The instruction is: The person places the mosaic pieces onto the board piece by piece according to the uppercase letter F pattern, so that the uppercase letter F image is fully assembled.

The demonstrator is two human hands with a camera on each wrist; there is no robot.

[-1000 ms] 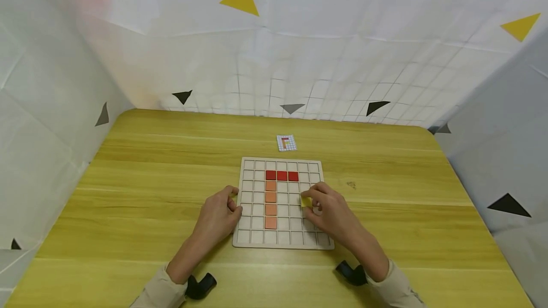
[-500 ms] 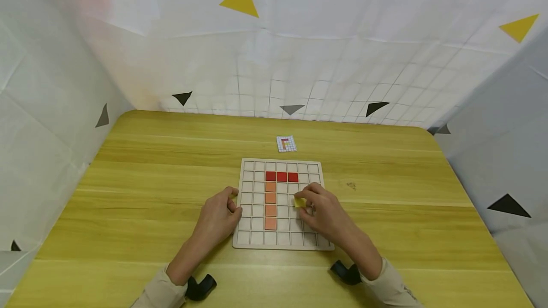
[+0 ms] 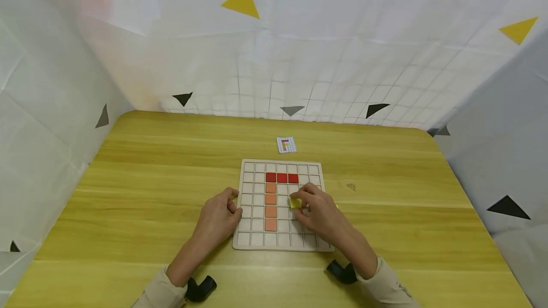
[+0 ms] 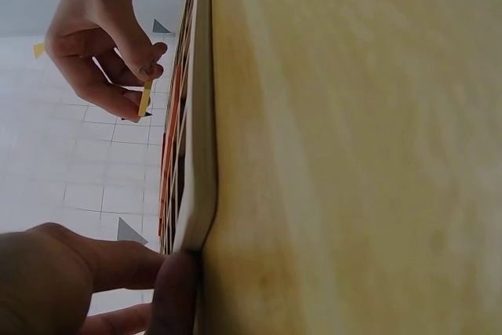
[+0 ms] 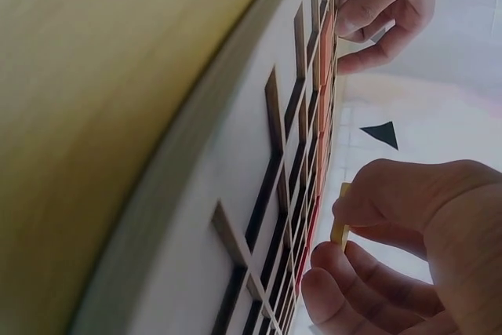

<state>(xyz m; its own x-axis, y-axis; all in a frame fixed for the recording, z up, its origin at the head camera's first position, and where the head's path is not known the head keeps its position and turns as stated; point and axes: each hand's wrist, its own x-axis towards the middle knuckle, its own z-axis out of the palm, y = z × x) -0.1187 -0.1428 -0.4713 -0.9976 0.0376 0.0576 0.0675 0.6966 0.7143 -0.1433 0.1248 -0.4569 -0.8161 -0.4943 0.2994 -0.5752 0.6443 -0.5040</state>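
Note:
A pale wooden grid board [image 3: 283,247] lies flat on the table. Three red tiles [image 3: 281,178] form a row in its upper part, and several orange tiles [image 3: 270,211] run down a column below the leftmost red one. My right hand [image 3: 321,213] pinches a small yellow tile [image 3: 295,202] between thumb and fingertips, over the board right of the orange column. In the right wrist view the yellow tile [image 5: 340,217] is tilted on edge, above the grid. My left hand [image 3: 217,213] rests thumb and index fingertip against the board's left edge.
A small printed card [image 3: 286,145] with a coloured grid pattern lies behind the board. The wooden table [image 3: 171,156] is enclosed by white sheets [image 3: 299,51] at the back and sides. Black wrist devices [image 3: 201,289] sit by both sleeves.
My right hand has carried the yellow tile leftward across the board, closer to the orange column. My left hand has stayed at the board's left edge.

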